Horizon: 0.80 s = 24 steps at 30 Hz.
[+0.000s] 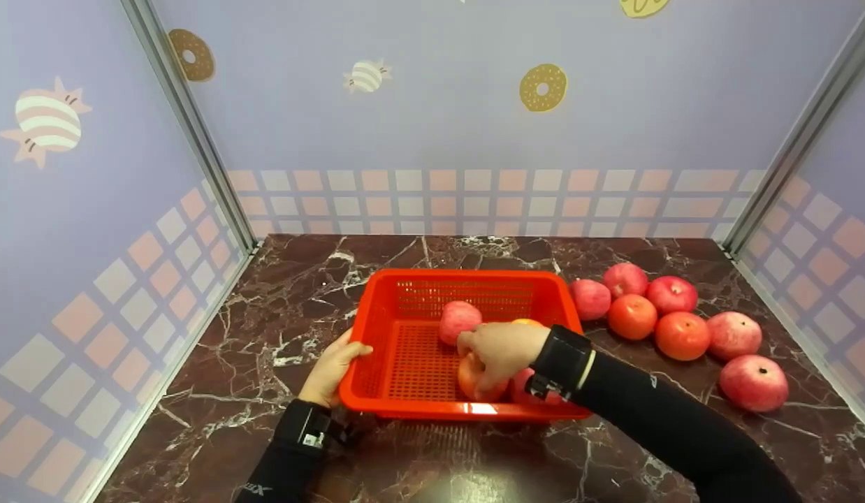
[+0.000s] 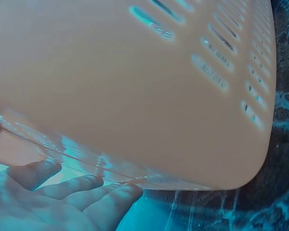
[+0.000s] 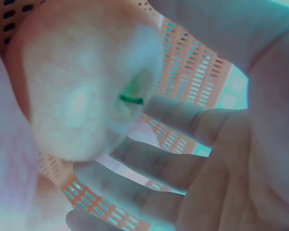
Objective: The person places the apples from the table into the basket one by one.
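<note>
Red plastic sits in your left hand (image 1: 335,370), which grips the basket (image 1: 432,407) at its left rim, thumb over the edge; brace it firmly there. Your right hand (image 1: 506,349) curls round an orange-red fruit (image 1: 467,381) inside, near the front wall. Spread your fingers evenly, squeeze lightly to avoid bruising, and mind the pink fruit (image 1: 460,321) just behind it.

Item 1: basket (image 1: 418,406), red, rectangular (slots running through floor and walls), facing mouth upward, its left rim being gripped. Item 2: apple (image 3: 82,86), orange, round, showing a stemmed hollow; being held inside the basket, sitting near its front wall, right of centre.
</note>
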{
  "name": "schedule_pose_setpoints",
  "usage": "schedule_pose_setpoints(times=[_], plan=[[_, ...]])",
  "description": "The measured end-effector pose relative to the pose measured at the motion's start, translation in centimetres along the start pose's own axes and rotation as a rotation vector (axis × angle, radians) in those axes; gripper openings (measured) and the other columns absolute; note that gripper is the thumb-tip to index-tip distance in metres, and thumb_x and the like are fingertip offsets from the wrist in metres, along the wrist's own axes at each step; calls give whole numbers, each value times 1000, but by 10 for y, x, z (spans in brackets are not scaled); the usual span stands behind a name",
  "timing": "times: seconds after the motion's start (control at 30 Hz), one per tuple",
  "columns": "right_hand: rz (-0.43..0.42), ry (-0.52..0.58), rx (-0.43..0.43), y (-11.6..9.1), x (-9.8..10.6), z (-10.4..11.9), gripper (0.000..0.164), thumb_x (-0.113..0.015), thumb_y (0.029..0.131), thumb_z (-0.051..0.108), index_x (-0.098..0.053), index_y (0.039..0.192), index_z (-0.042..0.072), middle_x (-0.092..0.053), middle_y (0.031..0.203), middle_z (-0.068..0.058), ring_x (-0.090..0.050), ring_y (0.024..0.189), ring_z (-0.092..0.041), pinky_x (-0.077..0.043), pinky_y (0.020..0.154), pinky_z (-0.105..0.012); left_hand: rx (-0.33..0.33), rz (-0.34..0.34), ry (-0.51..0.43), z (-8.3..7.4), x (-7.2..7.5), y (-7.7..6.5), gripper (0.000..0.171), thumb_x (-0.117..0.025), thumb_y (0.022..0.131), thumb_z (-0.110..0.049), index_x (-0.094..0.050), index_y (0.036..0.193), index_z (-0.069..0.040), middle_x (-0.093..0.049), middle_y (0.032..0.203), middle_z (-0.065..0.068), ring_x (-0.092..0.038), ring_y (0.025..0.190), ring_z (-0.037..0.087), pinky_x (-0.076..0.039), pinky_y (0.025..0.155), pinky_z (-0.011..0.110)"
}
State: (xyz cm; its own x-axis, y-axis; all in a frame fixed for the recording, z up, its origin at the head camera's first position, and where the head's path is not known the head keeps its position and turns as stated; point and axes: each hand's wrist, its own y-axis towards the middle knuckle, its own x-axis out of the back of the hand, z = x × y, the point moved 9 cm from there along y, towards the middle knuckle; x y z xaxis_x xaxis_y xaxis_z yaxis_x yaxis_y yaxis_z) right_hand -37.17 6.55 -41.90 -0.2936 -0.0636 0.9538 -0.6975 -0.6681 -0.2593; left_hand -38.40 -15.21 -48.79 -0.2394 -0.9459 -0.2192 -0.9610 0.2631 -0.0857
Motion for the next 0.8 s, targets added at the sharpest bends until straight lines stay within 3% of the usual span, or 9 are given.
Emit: schedule_pose_setpoints(times=[0.1,0.3,0.5,0.7,0.8], plan=[[-7,-6,-5,-3,5,-2,48,-89,72,38,-64,108,17,-59,88,3,-56,79,-14,-51,69,-32,-5,-1,8,-1,0,0,64,-44,97,-2,-25,159,2,-68,118,10,-70,104,22,-61,91,38],[-14,32,-20,-10,15,-6,49,-87,75,37,-65,114,14,-58,92,0,-54,83,-17,-52,78,-35,-2,-12,9,0,1,0,65,-45,97,-2,-26,159,2,-68,119,11,-71,104,23,-62,91,38],[-54,41,-15,-22,28,-11,53,-85,79,38,-65,121,13,-65,96,-6,-57,84,-21,-53,80,-39,-1,-14,14,0,2,0,65,-44,97,-2,-26,159,2,-68,120,13,-71,105,24,-62,91,39],[-82,78,-52,-35,40,-21,52,-83,81,41,-64,122,15,-72,109,-9,-65,110,-29,-56,95,-46,-6,2,-4,0,0,1,65,-43,97,-1,-24,159,2,-68,119,11,-70,105,22,-61,92,38],[-107,60,-52,-42,46,-26,52,-83,80,41,-64,121,15,-70,112,-8,-65,106,-26,-56,94,-46,-11,11,-8,-1,-1,0,65,-42,97,-1,-23,159,2,-68,118,11,-70,105,22,-61,92,37]])
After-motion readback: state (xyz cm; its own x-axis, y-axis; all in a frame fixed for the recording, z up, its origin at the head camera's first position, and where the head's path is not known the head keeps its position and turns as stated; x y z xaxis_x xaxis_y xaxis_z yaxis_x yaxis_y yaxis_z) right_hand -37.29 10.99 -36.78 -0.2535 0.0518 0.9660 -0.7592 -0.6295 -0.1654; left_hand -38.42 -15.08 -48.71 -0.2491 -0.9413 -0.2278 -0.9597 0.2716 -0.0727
